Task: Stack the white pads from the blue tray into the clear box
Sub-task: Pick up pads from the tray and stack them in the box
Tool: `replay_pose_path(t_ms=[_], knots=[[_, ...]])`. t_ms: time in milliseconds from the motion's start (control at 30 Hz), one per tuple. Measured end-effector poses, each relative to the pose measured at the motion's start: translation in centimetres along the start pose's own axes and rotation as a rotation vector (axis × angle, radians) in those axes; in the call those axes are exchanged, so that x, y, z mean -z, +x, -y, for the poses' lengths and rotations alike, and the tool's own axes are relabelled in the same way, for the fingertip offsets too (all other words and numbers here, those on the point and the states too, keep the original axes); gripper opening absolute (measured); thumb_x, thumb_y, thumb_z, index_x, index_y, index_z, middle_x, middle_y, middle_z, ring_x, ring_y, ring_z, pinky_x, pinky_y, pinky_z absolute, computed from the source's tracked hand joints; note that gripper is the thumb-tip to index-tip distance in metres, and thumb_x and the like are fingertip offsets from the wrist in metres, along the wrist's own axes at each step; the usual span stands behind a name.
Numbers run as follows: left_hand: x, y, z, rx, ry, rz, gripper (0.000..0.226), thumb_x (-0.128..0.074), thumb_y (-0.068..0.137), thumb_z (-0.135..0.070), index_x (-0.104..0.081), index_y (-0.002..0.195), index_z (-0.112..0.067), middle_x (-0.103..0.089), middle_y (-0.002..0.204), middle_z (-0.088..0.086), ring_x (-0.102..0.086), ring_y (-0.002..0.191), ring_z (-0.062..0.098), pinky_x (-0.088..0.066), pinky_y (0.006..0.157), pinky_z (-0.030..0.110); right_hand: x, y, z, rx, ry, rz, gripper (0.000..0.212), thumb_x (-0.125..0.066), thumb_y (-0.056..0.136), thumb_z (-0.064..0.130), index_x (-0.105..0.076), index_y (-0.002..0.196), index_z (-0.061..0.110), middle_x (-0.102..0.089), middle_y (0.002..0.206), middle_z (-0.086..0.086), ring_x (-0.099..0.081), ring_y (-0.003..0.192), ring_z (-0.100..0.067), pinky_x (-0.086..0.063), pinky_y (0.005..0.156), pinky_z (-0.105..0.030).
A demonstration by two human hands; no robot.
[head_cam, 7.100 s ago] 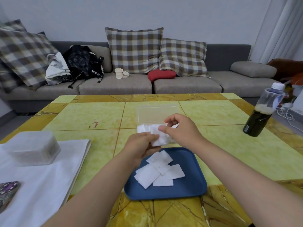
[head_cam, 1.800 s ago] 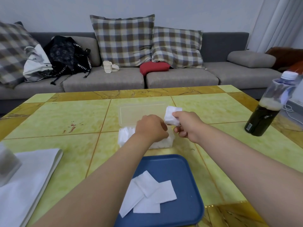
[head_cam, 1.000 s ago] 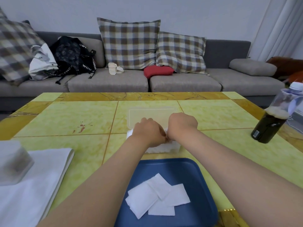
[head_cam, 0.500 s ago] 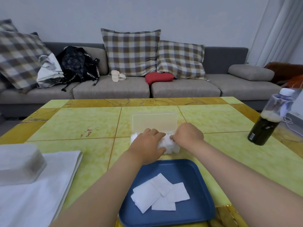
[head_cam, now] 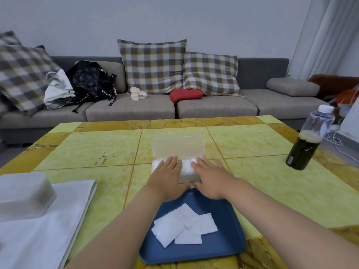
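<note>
Evidently flattening the stack, left hand and right hand press open-palmed, gripping nothing, into the clear hinged plastic box; square white pads wait in the blue plastic tray

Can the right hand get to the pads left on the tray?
Probably yes. The right hand lies flat at the box just past the tray, and the loose pads lie uncovered.

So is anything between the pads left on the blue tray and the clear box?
Only the hands: the left hand and right hand lie flat on the stacked pads in the clear box, covering its opening. Its lid is open; nothing else separates it from the blue tray.
</note>
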State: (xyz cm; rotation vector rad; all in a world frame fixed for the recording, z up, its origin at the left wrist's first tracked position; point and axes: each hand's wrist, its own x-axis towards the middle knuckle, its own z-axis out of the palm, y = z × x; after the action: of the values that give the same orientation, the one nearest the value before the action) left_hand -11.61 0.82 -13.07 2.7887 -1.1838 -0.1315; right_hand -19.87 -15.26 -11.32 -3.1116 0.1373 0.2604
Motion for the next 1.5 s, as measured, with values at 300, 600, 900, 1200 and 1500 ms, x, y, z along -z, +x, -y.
replay_pose_path(t_ms=[300,600,900,1200,1500], knots=[[-0.2,0.3,0.2,-0.014,0.016,0.014,0.081,-0.036,0.098,-0.057,0.001,0.160,-0.021,0.009,0.168,0.001,0.011,0.154,0.018,0.005,0.125,0.041,-0.3,0.9,0.4,0.036,0.026,0.008,0.074,-0.035,0.102,0.042,0.004,0.161,0.020,0.012,0.168,-0.001,0.010,0.155,-0.015,0.005,0.125,-0.046],[3.2,-3.5,-0.1,-0.005,-0.266,-0.269,0.030,-0.058,0.091,-0.032,-0.063,0.120,-0.027,-0.058,0.121,-0.006,-0.056,0.108,0.015,-0.047,0.090,0.030,2.0,-2.8,1.9,0.136,0.270,-0.178,0.032,-0.055,0.090,0.020,-0.065,0.120,0.029,-0.060,0.123,0.004,-0.055,0.113,-0.019,-0.046,0.095,-0.033],[2.7,-8.3,-0.1,0.022,-0.148,0.338,0.056,-0.080,0.069,-0.054,-0.061,0.117,-0.032,-0.058,0.099,-0.016,-0.058,0.092,0.009,-0.050,0.078,0.025,-0.2,-5.3,3.6,0.165,0.250,0.097,0.045,-0.073,0.084,0.043,-0.065,0.128,0.037,-0.057,0.085,0.014,-0.054,0.078,-0.009,-0.045,0.067,-0.028],[0.6,-6.3,-1.4,0.050,-0.200,0.076,0.055,-0.077,0.077,-0.043,-0.059,0.127,-0.028,-0.060,0.117,-0.008,-0.058,0.103,0.014,-0.051,0.088,0.033,-0.4,-5.7,0.6,-0.093,0.377,0.024,0.062,-0.075,0.085,0.035,-0.054,0.142,0.023,-0.061,0.119,0.003,-0.058,0.105,-0.016,-0.043,0.082,-0.025],[1.3,-4.8,-1.0,0.049,-0.268,0.238,0.063,-0.079,0.078,-0.032,-0.052,0.134,-0.027,-0.058,0.124,-0.007,-0.058,0.109,0.016,-0.052,0.094,0.032,0.1,-4.2,0.2,-0.079,0.452,0.219,0.047,-0.084,0.076,0.019,-0.067,0.120,0.021,-0.062,0.095,0.007,-0.063,0.095,-0.019,-0.053,0.077,-0.029]])
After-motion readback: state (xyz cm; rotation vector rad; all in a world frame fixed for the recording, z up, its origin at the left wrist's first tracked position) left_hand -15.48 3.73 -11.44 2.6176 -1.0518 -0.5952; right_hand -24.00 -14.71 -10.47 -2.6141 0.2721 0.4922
